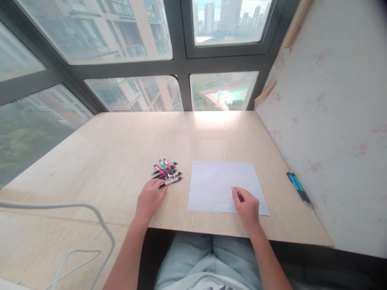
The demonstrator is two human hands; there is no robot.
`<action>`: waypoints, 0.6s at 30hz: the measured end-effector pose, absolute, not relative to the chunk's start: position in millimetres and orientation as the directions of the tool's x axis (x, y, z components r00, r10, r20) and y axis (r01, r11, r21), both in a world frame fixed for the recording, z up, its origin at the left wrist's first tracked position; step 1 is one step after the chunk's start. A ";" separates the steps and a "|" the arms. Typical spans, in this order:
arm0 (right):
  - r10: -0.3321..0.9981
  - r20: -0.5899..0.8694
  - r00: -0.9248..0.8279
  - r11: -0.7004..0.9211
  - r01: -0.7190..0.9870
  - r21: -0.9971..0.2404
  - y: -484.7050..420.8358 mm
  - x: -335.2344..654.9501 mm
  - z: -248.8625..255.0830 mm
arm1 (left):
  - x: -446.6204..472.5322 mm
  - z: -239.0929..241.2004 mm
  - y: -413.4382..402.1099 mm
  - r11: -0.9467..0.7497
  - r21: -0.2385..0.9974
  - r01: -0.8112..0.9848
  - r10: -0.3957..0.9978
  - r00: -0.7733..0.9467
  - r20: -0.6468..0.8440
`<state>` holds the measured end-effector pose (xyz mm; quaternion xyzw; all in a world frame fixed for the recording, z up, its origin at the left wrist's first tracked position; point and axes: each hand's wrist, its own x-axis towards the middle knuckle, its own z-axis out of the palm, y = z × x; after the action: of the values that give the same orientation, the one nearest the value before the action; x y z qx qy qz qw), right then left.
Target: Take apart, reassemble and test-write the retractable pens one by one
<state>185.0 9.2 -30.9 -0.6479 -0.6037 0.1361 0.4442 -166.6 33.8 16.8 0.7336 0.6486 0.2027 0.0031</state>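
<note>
Silver-barrelled, a pen on the table slants away rightward from the nearer left hand at its end, grip unclear, as the right hand pinches narrowly over paper, contents hidden.

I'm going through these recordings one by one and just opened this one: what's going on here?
A person sits at a desk by a window. The left hand is at the near side of a pile of pens. The right hand is over the paper, thumb and fingers curled together; what it holds, if anything, is too hidden to tell. Lines of writing fill only the paper's top. More pens lie by the wall.
</note>
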 end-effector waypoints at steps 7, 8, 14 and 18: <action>0.890 0.369 0.267 0.122 0.641 -0.758 8.6 185.1 -28.8 | -169.1 13.3 42.8 -0.262 0.314 0.912 0.957 0.205 0.203; 0.887 0.369 0.276 0.118 0.638 -0.761 8.4 185.2 -28.8 | -167.5 14.8 42.8 -0.263 0.324 0.909 0.962 0.218 0.167; 0.879 0.367 0.304 0.111 0.619 -0.778 8.2 186.3 -27.3 | -149.8 32.1 31.6 -0.183 0.510 0.841 0.983 0.172 0.069; 0.878 0.358 0.318 0.128 0.563 -0.816 6.0 185.0 -21.7 | -115.1 32.6 14.3 -0.017 0.894 0.448 0.995 0.092 -0.027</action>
<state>185.0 6.0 -21.7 -0.6410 -0.5620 0.1578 0.4983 -115.1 14.3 32.6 0.6236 0.5785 0.3457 0.3961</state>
